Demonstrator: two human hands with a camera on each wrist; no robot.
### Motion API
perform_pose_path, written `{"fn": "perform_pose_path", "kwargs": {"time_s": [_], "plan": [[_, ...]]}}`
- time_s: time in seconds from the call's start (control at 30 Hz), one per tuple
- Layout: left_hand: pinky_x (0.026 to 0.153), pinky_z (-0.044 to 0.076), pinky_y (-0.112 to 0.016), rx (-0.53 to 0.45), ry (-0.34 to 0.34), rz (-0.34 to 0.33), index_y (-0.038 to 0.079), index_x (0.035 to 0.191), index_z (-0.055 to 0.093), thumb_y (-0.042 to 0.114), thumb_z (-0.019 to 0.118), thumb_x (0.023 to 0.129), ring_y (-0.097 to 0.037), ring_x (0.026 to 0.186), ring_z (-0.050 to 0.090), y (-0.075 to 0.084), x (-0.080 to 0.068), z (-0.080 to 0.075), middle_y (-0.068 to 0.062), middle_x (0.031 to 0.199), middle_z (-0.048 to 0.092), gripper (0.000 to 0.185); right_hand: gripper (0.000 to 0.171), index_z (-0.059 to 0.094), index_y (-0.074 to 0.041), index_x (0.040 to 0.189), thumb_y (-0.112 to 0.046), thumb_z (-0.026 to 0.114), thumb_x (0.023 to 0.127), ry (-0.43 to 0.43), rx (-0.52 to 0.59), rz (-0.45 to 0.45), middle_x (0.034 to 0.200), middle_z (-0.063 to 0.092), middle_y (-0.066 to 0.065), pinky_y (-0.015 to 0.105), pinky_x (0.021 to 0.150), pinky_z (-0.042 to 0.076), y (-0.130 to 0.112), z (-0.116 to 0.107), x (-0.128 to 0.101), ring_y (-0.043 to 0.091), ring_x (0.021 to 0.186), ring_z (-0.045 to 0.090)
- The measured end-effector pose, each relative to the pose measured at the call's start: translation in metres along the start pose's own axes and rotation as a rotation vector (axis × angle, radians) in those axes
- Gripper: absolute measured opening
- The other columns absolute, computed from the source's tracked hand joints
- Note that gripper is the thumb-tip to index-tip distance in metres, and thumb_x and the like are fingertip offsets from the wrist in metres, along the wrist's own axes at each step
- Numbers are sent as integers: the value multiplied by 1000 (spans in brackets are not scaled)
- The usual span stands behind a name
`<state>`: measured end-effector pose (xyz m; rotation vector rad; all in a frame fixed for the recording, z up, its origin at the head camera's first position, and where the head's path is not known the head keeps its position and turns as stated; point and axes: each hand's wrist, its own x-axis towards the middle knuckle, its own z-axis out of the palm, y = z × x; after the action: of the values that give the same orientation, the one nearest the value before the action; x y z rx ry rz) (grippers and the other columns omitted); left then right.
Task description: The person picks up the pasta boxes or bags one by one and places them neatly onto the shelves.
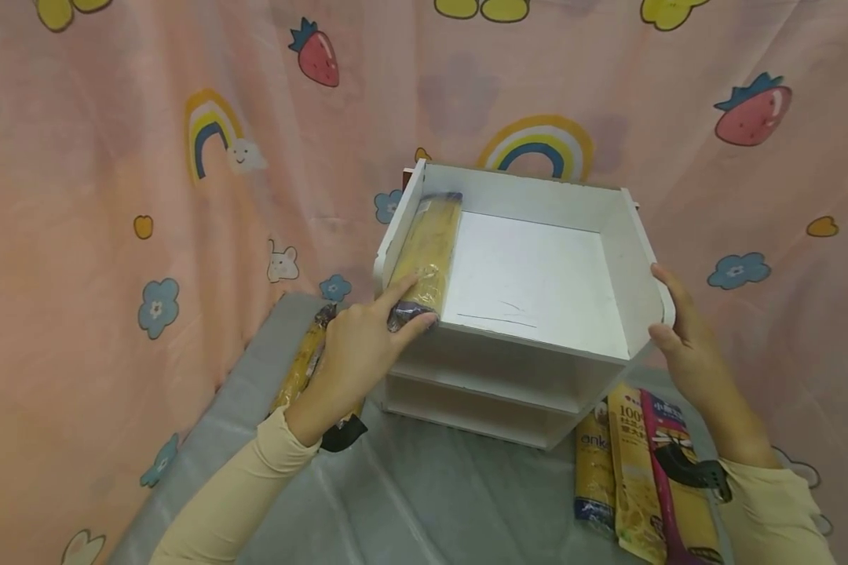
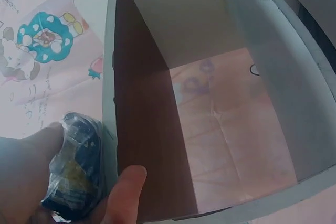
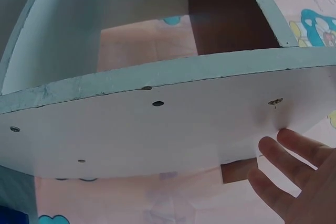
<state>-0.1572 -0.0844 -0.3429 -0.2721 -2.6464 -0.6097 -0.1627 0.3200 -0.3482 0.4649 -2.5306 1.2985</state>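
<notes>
A white wooden shelf unit (image 1: pixel 537 267) stands tilted in the head view, its open top tray facing up. Along the tray's left wall lies a clear-wrapped pack of pasta (image 1: pixel 434 227). My left hand (image 1: pixel 360 337) holds the near end of that pack, index finger on top and thumb at the front. In the left wrist view the pack's dark end (image 2: pixel 79 177) shows between thumb and fingers. My right hand (image 1: pixel 696 361) grips the curved front of the right side panel. Seen from the right wrist, its fingers (image 3: pixel 281 171) lie against the panel's outer face.
Pasta packs (image 1: pixel 593 471) lie on the grey cloth (image 1: pixel 424 494) to the right, partly under the right forearm. More pasta (image 1: pixel 304 361) lies left of the unit, partly hidden by the left arm. A patterned pink curtain (image 1: pixel 113 157) hangs behind. Two lower compartments (image 1: pixel 495 377) face forward.
</notes>
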Motion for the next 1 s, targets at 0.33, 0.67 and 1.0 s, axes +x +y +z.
{"fn": "perform_pose_path", "kwargs": {"time_s": [0.33,0.67,1.0], "plan": [[39,22,-24,-49,-55,11,39,145,47,67,57,89,-12,45,30,-3,2,1,2,49,37,64,62,18,-32,159,-31,47,105,2,-8,25,167,14,1,52,118,24,0,-1,0,17,147,27],[46,39,-24,-137,-81,52,34,153,35,61,56,93,-10,55,58,-19,-13,-8,1,67,64,69,64,20,-29,159,-34,51,103,5,20,2,166,19,0,14,107,34,0,1,1,4,139,34],[54,50,-21,-420,310,316,11,143,51,32,51,103,-11,58,61,-67,-27,-8,-6,79,70,46,63,19,-30,159,-38,49,103,12,40,-3,166,16,-1,22,116,31,2,2,1,12,145,29]]}}
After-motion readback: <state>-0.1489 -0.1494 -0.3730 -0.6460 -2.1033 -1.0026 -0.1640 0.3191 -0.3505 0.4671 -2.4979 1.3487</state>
